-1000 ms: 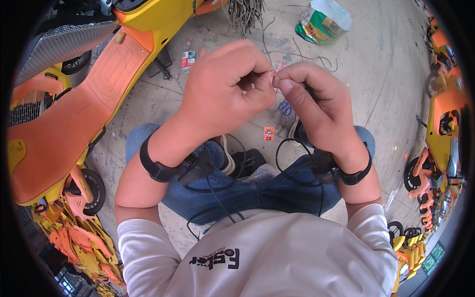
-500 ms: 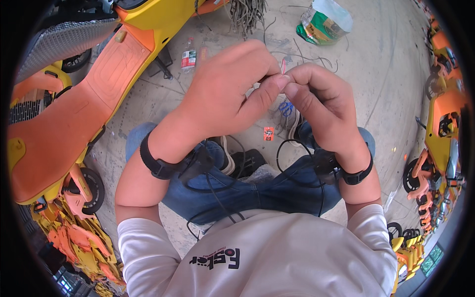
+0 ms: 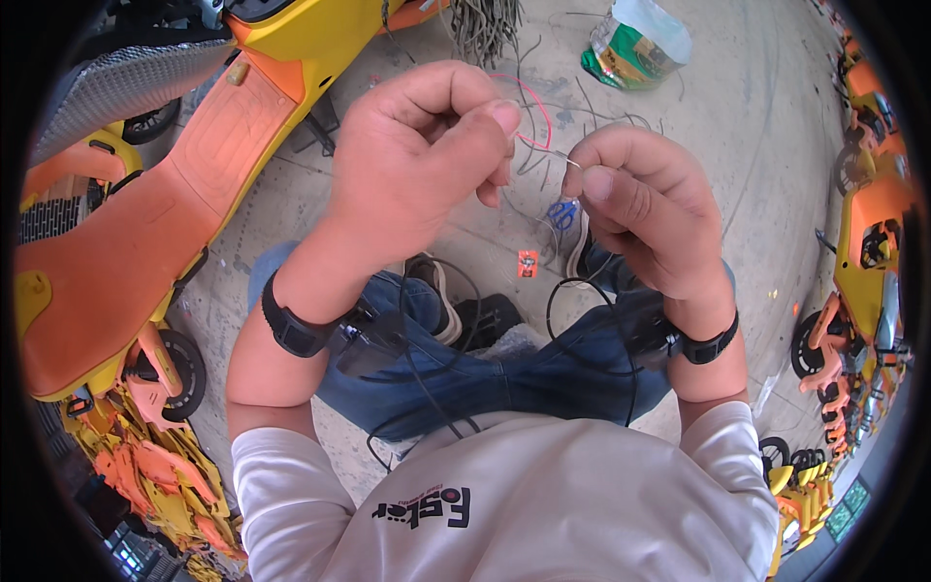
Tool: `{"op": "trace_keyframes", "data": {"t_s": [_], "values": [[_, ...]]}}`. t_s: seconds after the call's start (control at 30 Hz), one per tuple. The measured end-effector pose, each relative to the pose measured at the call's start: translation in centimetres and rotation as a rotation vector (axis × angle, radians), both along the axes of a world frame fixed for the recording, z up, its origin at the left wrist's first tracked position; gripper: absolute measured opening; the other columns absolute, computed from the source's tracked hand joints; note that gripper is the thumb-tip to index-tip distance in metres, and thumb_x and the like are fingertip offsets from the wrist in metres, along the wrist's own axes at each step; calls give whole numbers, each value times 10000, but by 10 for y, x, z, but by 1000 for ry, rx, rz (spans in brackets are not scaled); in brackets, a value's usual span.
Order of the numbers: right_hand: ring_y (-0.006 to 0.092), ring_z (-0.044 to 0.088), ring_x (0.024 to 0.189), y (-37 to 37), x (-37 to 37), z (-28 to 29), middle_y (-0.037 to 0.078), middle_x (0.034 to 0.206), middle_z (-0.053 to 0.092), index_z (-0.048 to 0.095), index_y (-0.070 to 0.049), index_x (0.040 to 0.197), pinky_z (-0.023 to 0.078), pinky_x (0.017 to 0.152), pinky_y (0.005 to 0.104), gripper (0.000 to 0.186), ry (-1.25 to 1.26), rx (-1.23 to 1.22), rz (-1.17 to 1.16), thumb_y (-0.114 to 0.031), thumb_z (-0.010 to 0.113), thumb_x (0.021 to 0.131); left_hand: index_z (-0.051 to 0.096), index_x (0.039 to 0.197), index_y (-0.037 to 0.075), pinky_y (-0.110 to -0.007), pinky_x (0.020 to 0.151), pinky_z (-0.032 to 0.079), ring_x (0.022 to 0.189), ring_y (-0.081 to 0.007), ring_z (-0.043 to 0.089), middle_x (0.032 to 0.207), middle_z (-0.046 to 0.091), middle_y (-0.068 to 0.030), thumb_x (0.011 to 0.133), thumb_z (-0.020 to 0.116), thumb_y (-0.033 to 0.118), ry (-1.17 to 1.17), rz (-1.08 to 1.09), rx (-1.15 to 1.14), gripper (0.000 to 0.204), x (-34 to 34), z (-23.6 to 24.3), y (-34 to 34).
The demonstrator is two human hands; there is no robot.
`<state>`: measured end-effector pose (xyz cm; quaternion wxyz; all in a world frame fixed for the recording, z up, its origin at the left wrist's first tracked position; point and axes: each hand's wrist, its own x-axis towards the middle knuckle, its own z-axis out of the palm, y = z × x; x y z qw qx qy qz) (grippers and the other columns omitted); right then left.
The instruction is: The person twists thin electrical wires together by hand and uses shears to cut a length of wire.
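Observation:
A thin pink wire point(image 3: 549, 116) curves in a loop between my two hands above the floor. My left hand point(image 3: 412, 160) is closed in a pinch, with the pink wire coming out from its thumb and forefinger. My right hand point(image 3: 659, 204) pinches the thin pale, silvery end point(image 3: 567, 158) of the same strand between thumb and forefinger. What lies inside the curled fingers is hidden. Below my hands, blue-handled scissors point(image 3: 561, 214) are by my shoe, and a small orange packet point(image 3: 527, 264) lies on the floor.
To the left stands a yellow and orange scooter point(image 3: 116, 262), with a pile of yellow and orange parts point(image 3: 145, 475) nearer me. A grey cable bundle point(image 3: 488, 29) and a green and white bag point(image 3: 630, 53) sit ahead. More scooters point(image 3: 863, 242) line the right.
My hands have moved apart, the left one leftward and up, the right one slightly right and down. More of the pink wire now shows between them. My left hand now covers the bottle.

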<state>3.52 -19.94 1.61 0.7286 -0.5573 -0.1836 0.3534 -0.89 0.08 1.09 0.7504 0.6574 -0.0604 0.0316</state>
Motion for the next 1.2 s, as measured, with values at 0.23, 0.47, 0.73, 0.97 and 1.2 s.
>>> {"op": "trace_keyframes", "data": {"t_s": [0.23, 0.47, 0.73, 0.97, 1.2], "values": [[2, 362, 475, 0, 1, -2, -47, 680, 571, 638, -11, 937, 268, 426, 181, 149, -50, -10, -23, -134, 560, 905, 512, 723, 26, -236, 508, 436, 594, -117, 522, 714, 484, -46, 916, 509, 116, 4, -55, 46, 213, 4, -3, 7], [23, 344, 470, -1, 7, -7, -63, 589, 461, 635, -11, 930, 252, 433, 194, 181, -17, -27, -25, -174, 563, 903, 600, 925, 13, -204, 583, 451, 644, -66, 556, 925, 627, -64, 856, 597, 47, -319, 174, 331, 77, 5, -12, 17], [30, 308, 470, 1, 10, -12, -60, 578, 423, 621, -7, 944, 222, 428, 204, 166, 68, 4, 11, -153, 553, 904, 447, 1184, 1, -250, 656, 488, 775, -132, 569, 1261, 467, -177, 830, 533, -45, -394, 41, 308, 368, 8, -14, 11], [30, 263, 472, 2, 18, -16, -79, 574, 369, 617, -9, 934, 194, 426, 211, 151, 155, 81, -79, -143, 554, 902, 406, 916, 108, -412, 874, 400, 909, -276, 544, 919, 440, -64, 583, 450, -26, -210, -125, -391, 362, 1, 6, 25], [17, 261, 472, 7, 20, -24, -84, 577, 373, 626, -26, 943, 185, 423, 202, 173, 130, 64, -54, -181, 563, 899, 473, 649, 120, -268, 583, 401, 619, -164, 566, 650, 542, 11, 632, 528, -102, -503, -130, -269, 230, -45, 77, -6]]}}
